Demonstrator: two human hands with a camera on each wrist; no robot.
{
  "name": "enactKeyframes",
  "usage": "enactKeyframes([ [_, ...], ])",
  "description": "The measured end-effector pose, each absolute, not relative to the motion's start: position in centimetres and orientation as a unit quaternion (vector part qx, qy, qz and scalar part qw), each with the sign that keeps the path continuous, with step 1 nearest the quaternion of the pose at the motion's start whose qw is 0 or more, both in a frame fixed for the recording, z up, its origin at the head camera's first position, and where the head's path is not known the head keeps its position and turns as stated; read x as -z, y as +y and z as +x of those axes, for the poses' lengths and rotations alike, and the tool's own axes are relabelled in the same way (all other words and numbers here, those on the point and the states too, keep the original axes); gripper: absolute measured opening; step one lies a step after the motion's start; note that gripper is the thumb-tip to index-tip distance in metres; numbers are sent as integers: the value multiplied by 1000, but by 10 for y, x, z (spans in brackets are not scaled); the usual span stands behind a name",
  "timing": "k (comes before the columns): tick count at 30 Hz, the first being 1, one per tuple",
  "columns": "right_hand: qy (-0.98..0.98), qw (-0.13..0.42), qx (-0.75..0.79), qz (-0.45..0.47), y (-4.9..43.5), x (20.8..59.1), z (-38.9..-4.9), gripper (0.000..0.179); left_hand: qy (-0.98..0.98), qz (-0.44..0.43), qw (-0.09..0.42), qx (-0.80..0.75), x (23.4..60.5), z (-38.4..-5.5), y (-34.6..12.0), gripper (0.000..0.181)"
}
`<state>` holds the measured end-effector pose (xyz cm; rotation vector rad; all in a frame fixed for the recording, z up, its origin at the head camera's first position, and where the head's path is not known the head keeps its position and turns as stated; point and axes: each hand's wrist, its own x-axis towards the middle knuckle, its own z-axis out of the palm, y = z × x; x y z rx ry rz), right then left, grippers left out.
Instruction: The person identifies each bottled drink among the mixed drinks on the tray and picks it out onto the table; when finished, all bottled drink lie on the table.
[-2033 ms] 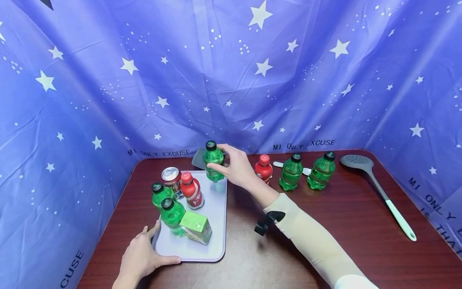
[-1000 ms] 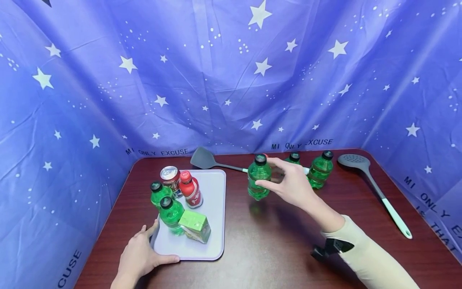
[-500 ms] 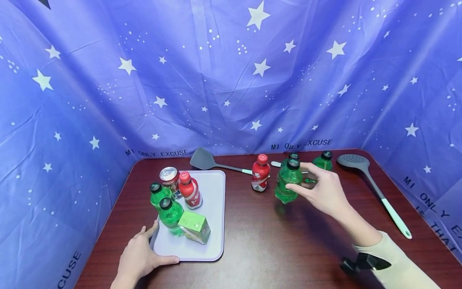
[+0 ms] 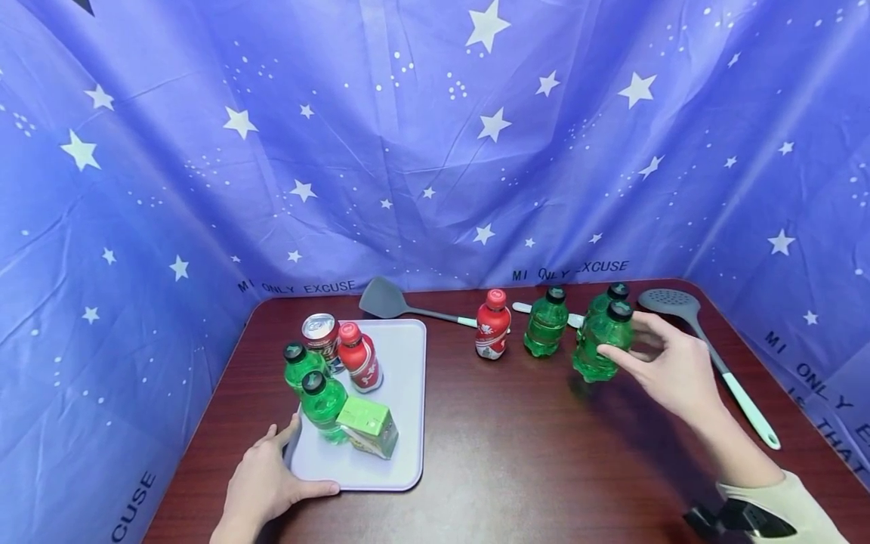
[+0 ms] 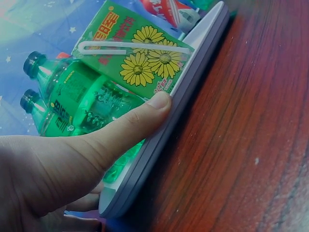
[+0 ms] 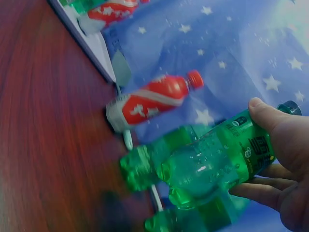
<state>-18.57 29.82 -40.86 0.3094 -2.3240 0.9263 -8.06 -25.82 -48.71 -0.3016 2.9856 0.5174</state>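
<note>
My right hand (image 4: pixel 676 374) grips a green soda bottle (image 4: pixel 598 351) with a black cap, thumb on one side and fingers on the other. The bottle hangs upright just above the table, overlapping another green bottle (image 4: pixel 617 291) behind it. My left hand (image 4: pixel 261 480) holds the near-left corner of a pale lilac tray (image 4: pixel 404 378), its thumb (image 5: pixel 140 116) along the front rim. On the tray stand two green bottles (image 4: pixel 322 408), a red bottle (image 4: pixel 360 359), a drink can (image 4: pixel 321 332) and a green juice box (image 4: pixel 369 427) with a straw.
Right of the tray stand a red bottle (image 4: pixel 492 326) and a green bottle (image 4: pixel 546 325). A grey spatula (image 4: pixel 384 298) lies behind the tray, a white-handled utensil (image 4: pixel 522 307) behind the bottles. A slotted spoon (image 4: pixel 707 340) lies far right. Starry blue cloth (image 4: pixel 435 151) encloses the table (image 4: pixel 503 468).
My right hand has lifted the green bottle off the tray and carried it right, past the red bottle and one green bottle. My left hand stays on the tray corner.
</note>
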Motion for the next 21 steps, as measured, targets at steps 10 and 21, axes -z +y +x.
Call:
enactKeyframes([
  [10, -889, 307, -341, 12, 341, 421, -191, 61, 980, -101, 48, -167, 486, -80, -259, 149],
  [21, -906, 277, -314, -61, 371, 439, -214, 66, 980, -97, 43, -168, 488, -79, -260, 147],
])
